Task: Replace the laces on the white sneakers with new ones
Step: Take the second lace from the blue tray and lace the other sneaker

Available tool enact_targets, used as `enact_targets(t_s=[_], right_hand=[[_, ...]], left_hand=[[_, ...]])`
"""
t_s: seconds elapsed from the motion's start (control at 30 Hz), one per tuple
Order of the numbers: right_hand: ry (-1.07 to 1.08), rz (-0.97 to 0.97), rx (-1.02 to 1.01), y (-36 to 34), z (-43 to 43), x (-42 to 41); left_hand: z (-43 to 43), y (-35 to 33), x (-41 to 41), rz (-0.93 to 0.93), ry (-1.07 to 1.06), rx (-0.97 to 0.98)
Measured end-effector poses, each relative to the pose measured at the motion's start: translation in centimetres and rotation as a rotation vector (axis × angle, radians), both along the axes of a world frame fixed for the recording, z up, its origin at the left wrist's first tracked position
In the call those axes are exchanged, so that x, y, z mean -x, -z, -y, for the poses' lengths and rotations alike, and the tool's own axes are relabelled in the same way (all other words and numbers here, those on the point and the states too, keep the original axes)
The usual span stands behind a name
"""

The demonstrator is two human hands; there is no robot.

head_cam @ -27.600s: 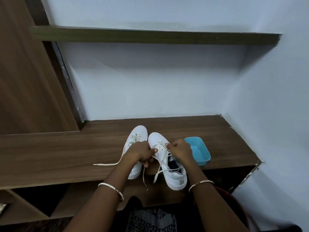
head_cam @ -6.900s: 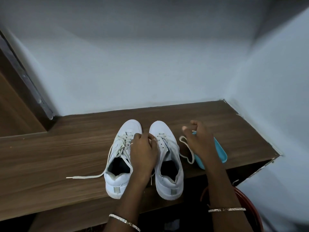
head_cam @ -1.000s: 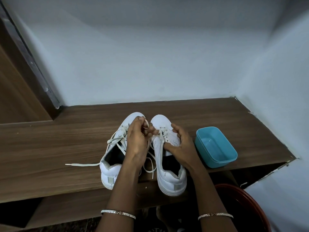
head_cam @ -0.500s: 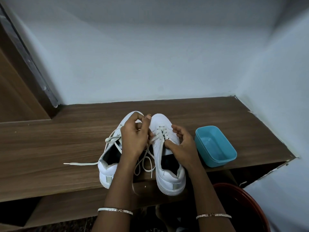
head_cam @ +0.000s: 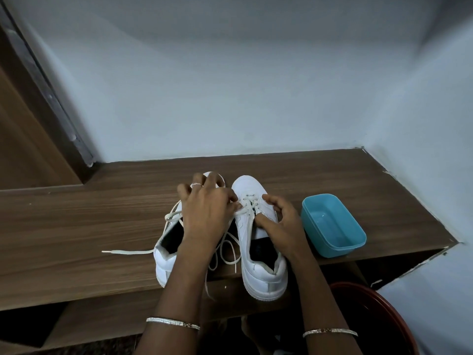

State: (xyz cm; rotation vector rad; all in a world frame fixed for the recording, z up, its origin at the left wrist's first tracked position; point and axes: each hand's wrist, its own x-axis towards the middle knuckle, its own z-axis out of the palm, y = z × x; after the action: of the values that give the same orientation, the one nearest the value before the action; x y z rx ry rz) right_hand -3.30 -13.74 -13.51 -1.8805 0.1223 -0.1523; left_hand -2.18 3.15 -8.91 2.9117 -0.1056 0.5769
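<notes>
Two white sneakers stand side by side on the wooden shelf [head_cam: 76,226], toes toward the wall. My left hand [head_cam: 207,213] hovers over the left sneaker [head_cam: 166,254] with its fingers spread. Its thumb and forefinger pinch the off-white lace [head_cam: 245,203] at the lower eyelets of the right sneaker [head_cam: 261,267]. My right hand [head_cam: 280,226] holds the right sneaker: thumb on the tongue edge, fingers curled round its outer side. Loose lace ends [head_cam: 226,249] hang between the shoes. The left sneaker's own lace [head_cam: 128,251] trails leftward across the shelf.
A blue plastic tub [head_cam: 332,224] sits right of the sneakers near the shelf's front edge. A dark red bucket rim [head_cam: 371,311] shows below at the lower right. Walls close off the back and right; a wooden panel [head_cam: 23,139] stands at the left.
My left hand has dropped lower and spread its fingers over the left sneaker's toe, still at the right sneaker's lace. My right hand has stayed on the right sneaker.
</notes>
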Motion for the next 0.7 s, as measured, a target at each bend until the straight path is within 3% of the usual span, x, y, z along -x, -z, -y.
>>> enact_targets(t_s=[0.17, 0.3, 0.4, 0.57, 0.7], right_hand=[[-0.014, 0.013, 0.009, -0.1, 0.0, 0.0], [-0.027, 0.027, 0.022, -0.2, -0.1, 0.1], [-0.017, 0.047, 0.033, -0.4, -0.1, 0.2], [0.007, 0.157, 0.028, -0.8, -0.1, 0.3], [0.057, 0.306, 0.021, -2.0, -0.6, 0.5]], left_hand=[[0.6, 1.2, -0.5, -0.151, 0.072, 0.017], [0.5, 1.5, -0.8, -0.117, 0.093, 0.159], [0.2, 1.3, -1.1, -0.117, 0.124, 0.466], [-0.2, -1.0, -0.6, -0.245, 0.303, 1.313], [0.3, -2.1, -0.2, -0.322, 0.423, 1.603]])
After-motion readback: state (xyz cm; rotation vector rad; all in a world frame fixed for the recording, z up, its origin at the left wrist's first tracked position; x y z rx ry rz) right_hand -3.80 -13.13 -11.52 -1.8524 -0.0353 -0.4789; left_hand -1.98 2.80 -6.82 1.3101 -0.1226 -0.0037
